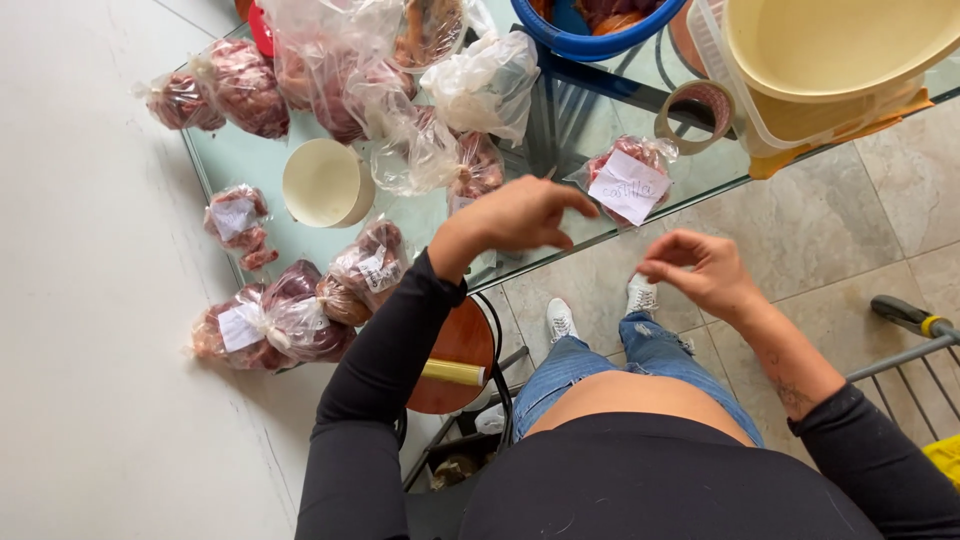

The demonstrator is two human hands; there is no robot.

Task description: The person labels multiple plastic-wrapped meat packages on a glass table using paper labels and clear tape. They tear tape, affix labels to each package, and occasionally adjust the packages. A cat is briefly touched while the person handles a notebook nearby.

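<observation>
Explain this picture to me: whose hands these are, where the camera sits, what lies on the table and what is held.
There is no machine here. A camera worn on a person's head looks down at their own two bare hands. The left hand hovers over the edge of a glass table; the right hand is raised beside it, over the tiled floor. Whether its pinched fingers hold something small cannot be told. On the table lie tied clear bags of red meat, some with paper labels; the nearest is a labelled bag. Also there: a cream cup, a tape roll and a cream tub.
</observation>
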